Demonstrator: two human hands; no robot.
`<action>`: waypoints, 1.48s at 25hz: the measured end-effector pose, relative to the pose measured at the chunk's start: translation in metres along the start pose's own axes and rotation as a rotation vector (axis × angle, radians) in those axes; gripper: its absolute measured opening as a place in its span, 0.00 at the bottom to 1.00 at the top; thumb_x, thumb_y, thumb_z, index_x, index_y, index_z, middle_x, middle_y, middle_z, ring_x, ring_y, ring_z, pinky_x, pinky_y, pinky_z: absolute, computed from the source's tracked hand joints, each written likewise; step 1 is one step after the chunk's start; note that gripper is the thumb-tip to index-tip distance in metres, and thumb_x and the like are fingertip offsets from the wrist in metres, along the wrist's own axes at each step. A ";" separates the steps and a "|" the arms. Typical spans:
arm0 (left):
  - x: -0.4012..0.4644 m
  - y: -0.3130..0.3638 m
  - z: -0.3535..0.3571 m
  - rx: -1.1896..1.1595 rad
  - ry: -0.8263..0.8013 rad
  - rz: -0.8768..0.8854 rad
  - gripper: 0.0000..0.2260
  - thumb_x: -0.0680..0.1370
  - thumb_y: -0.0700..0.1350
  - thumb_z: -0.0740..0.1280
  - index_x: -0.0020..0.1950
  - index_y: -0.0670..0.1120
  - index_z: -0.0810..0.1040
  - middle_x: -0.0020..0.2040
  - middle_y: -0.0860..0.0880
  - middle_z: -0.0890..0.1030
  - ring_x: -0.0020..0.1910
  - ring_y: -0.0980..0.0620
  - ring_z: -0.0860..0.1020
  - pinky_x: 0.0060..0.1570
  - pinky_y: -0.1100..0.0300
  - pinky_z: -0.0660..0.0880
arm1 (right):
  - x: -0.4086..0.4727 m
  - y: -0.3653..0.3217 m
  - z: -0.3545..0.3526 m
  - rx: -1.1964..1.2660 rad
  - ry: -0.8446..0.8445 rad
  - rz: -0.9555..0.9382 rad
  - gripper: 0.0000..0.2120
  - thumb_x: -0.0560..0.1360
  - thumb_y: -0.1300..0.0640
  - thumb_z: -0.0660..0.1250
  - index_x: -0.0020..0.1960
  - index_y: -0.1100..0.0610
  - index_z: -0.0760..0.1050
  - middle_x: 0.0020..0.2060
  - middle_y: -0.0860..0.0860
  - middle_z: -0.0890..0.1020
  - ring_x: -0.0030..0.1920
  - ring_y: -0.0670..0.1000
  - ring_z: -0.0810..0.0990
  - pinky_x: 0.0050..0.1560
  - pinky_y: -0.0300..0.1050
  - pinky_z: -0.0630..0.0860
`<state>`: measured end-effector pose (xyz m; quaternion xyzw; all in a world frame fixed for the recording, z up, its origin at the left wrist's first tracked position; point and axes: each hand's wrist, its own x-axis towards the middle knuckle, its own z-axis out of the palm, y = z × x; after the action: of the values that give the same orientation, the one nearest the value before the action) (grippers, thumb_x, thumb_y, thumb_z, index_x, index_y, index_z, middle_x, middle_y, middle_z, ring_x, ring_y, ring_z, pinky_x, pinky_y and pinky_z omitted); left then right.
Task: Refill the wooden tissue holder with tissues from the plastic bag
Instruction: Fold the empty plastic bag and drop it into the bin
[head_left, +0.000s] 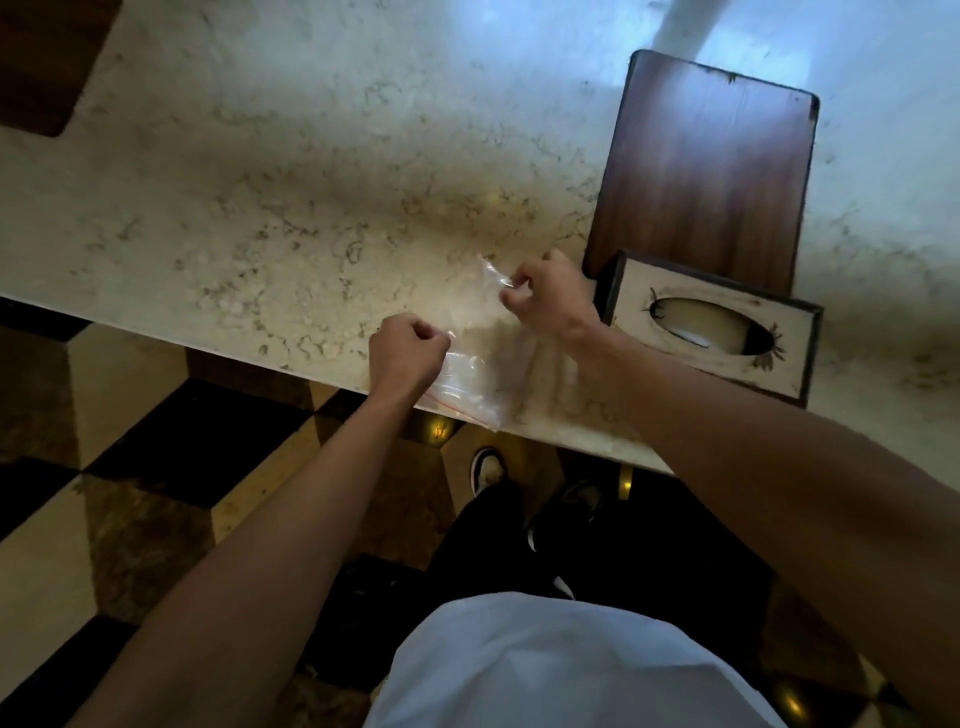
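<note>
A clear plastic bag (475, 358) with a red seal line lies flat on the marble counter (311, 208) at its near edge. My left hand (408, 353) pinches the bag's near-left side. My right hand (550, 299) pinches its far corner, lifted a little. I cannot make out tissues inside the bag. The wooden tissue holder (711, 332) stands just right of my right hand, with a pale top and an oval slot; something white shows inside the slot. A dark wooden panel (701, 171) lies flat behind the holder.
The counter's near edge runs diagonally from left to lower right. Below it are a dark checkered floor (156, 441) and my shoes and legs. A dark brown shape (47, 62) sits at the counter's far left corner.
</note>
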<state>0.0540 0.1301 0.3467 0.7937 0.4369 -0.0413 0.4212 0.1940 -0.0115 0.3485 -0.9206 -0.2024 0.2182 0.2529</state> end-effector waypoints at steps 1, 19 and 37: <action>0.001 0.003 -0.005 -0.041 0.006 0.010 0.02 0.73 0.44 0.72 0.42 0.47 0.83 0.35 0.56 0.81 0.38 0.56 0.79 0.35 0.66 0.69 | -0.003 -0.001 -0.007 0.052 0.027 -0.008 0.11 0.76 0.49 0.71 0.50 0.56 0.83 0.49 0.53 0.74 0.49 0.52 0.76 0.46 0.38 0.69; -0.089 0.221 0.078 -0.142 -1.023 0.398 0.11 0.76 0.45 0.73 0.58 0.47 0.84 0.48 0.42 0.88 0.44 0.42 0.85 0.45 0.50 0.83 | -0.187 0.168 -0.216 0.875 0.378 0.157 0.02 0.72 0.58 0.77 0.43 0.55 0.85 0.33 0.49 0.85 0.32 0.47 0.80 0.36 0.43 0.77; -0.336 0.247 0.340 -0.060 -1.240 0.247 0.12 0.81 0.32 0.60 0.57 0.42 0.81 0.32 0.43 0.80 0.27 0.49 0.75 0.32 0.55 0.73 | -0.459 0.342 -0.171 1.433 0.838 0.517 0.19 0.81 0.69 0.61 0.71 0.61 0.74 0.36 0.49 0.84 0.37 0.46 0.82 0.44 0.41 0.78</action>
<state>0.1304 -0.3958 0.4299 0.6547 0.0178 -0.4322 0.6199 -0.0080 -0.5684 0.4291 -0.5612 0.3088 -0.0134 0.7678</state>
